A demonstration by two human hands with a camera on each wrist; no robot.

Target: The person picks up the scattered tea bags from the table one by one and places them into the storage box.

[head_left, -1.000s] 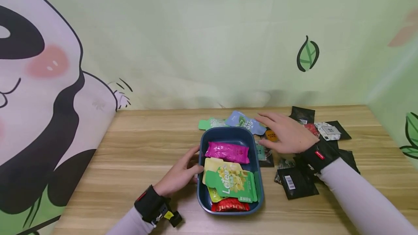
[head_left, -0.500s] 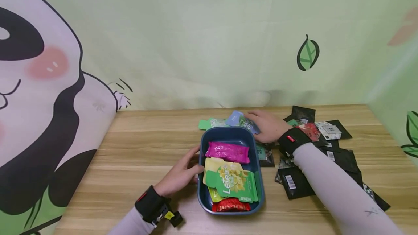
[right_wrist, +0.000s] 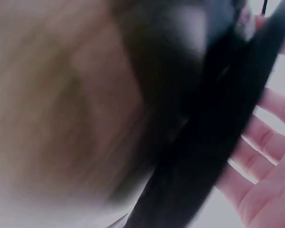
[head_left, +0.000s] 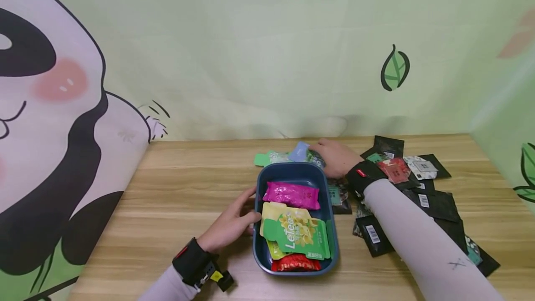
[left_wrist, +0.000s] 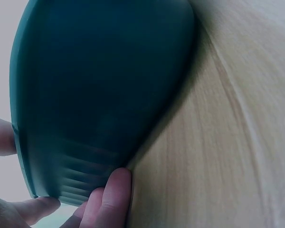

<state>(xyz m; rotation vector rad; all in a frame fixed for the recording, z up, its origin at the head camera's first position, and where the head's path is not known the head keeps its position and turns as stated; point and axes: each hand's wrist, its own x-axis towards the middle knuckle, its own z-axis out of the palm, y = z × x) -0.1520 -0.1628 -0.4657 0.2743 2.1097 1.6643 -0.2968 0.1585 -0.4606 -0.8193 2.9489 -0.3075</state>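
Note:
A dark blue plastic box holds a pink packet, a green LeTeo sachet, yellow ones under it and a red packet. My left hand rests against its left side, thumb at the rim; the left wrist view has fingertips touching the ribbed outer wall. Beyond the box's far right corner, my right hand reaches over a blue sachet, covering its right part. Straight, spread fingers show in the right wrist view, behind a blurred dark strip.
Left of the blue sachet lies a pale green sachet. Black packets, some with red or white fronts, are scattered to the right. One dark packet sits close beside the box. A printed cloth backdrop stands behind the table.
My right hand has moved left onto the blue sachet, covering more of it and uncovering black packets on the right. My left hand and the box have stayed in place.

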